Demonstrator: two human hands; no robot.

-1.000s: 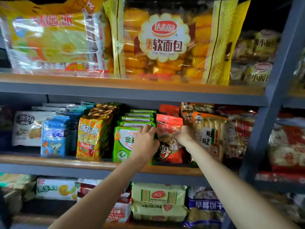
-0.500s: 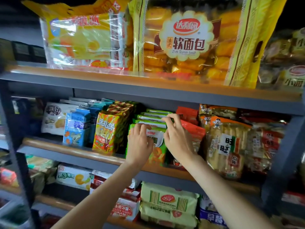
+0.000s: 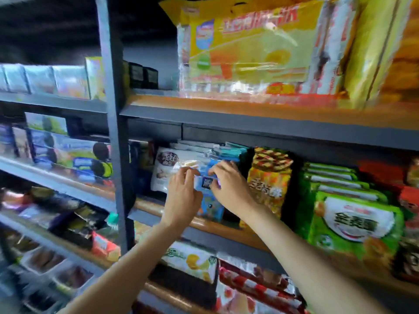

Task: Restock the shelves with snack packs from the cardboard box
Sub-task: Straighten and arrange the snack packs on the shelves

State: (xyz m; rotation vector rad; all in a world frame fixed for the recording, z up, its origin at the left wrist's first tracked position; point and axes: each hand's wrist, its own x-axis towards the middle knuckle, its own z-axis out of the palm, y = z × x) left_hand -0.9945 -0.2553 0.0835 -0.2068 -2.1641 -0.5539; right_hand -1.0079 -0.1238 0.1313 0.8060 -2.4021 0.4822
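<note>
Both hands are at a blue snack pack [image 3: 209, 208] standing at the front of the middle shelf [image 3: 210, 225]. My left hand [image 3: 182, 196] pinches the pack's upper left side with curled fingers. My right hand [image 3: 229, 186] grips its top right edge. More blue packs stand in a row behind it. A white pack [image 3: 164, 171] stands to the left, an orange-yellow pack [image 3: 268, 184] to the right. The picture is blurred by motion. The cardboard box is out of view.
Green packs [image 3: 353, 220] stand further right on the same shelf. A grey upright post [image 3: 114, 123] divides the shelving just left of my hands. Large yellow bags [image 3: 254, 48] fill the shelf above. The shelf below holds more packs [image 3: 192, 261].
Both hands have moved left along the middle shelf, from the red and green packs to the blue pack. The view has swung left with them.
</note>
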